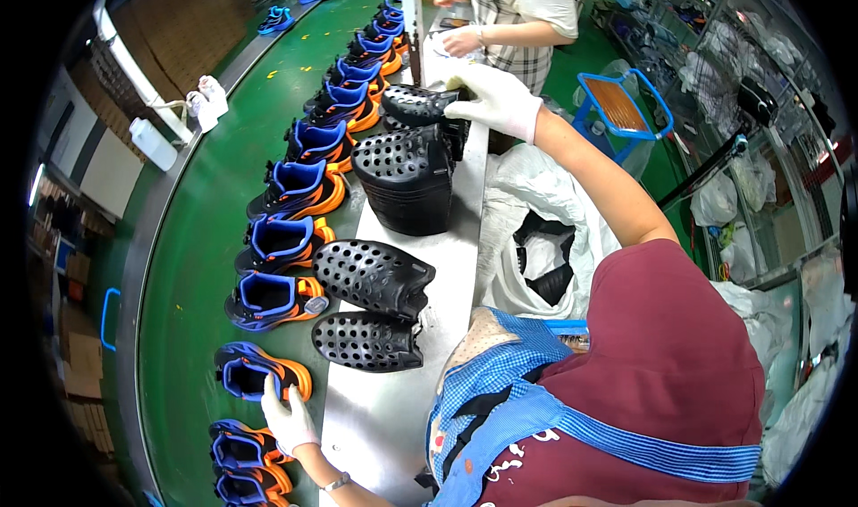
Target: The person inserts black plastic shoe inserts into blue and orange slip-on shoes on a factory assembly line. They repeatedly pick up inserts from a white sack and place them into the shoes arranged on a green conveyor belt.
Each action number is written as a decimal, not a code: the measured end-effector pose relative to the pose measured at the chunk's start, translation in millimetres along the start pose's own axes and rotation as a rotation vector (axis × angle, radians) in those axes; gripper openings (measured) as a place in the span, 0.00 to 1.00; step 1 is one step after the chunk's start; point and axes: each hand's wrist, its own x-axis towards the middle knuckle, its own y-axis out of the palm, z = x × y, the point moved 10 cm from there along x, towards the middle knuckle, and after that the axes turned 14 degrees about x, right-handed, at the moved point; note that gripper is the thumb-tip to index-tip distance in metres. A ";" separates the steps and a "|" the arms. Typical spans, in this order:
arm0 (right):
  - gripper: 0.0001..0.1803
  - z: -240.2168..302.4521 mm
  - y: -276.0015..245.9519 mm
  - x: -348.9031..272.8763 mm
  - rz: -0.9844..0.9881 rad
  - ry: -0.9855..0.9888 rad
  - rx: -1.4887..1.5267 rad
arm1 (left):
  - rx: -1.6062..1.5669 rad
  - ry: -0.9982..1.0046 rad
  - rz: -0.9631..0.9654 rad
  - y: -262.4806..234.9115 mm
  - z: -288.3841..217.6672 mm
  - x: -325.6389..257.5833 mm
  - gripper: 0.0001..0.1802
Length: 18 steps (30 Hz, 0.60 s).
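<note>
My left hand (290, 420), in a white glove, is at the heel of a black, blue and orange sneaker (243, 375). One finger reaches into the shoe's opening, another rests by the orange heel. Farther up, my white-gloved right hand (497, 102) closes round the end of a black perforated plastic shoe insert (416, 105); its fingertips are partly hidden. Just nearer stands a stack of the same black inserts (404, 181). Two more, a larger insert (371, 276) and a smaller insert (366, 340), lie side by side on the metal ledge (371, 418).
Similar sneakers (284, 185) line the green conveyor belt (192, 328) along the ledge. To the right sits a white sack (527, 185) with black pieces inside. Beyond it are a blue-framed stool (626, 105) and wire shelving. A co-worker (523, 25) stands at the far end.
</note>
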 end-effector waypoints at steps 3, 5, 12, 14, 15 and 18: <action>0.20 -7.1 -3.4 0.9 -0.012 0.070 -0.006 | 0.004 0.014 -0.041 2.8 8.3 -2.4 0.26; 0.20 -12.5 4.1 3.1 0.016 0.048 -0.026 | -0.004 0.007 -0.029 4.2 11.8 -3.3 0.26; 0.16 -13.3 15.9 10.3 0.150 0.027 -0.012 | -0.012 -0.078 0.012 -6.9 1.4 -7.4 0.26; 0.13 -25.1 8.5 9.6 0.080 0.080 0.074 | -0.033 -0.099 0.029 -5.2 6.3 -7.7 0.25; 0.09 -33.5 8.0 13.6 0.073 0.110 0.020 | -0.032 -0.102 0.029 -3.3 9.5 -7.9 0.25; 0.08 -28.3 26.5 7.4 0.199 0.076 0.046 | -0.016 -0.023 -0.051 -1.2 19.0 -8.9 0.25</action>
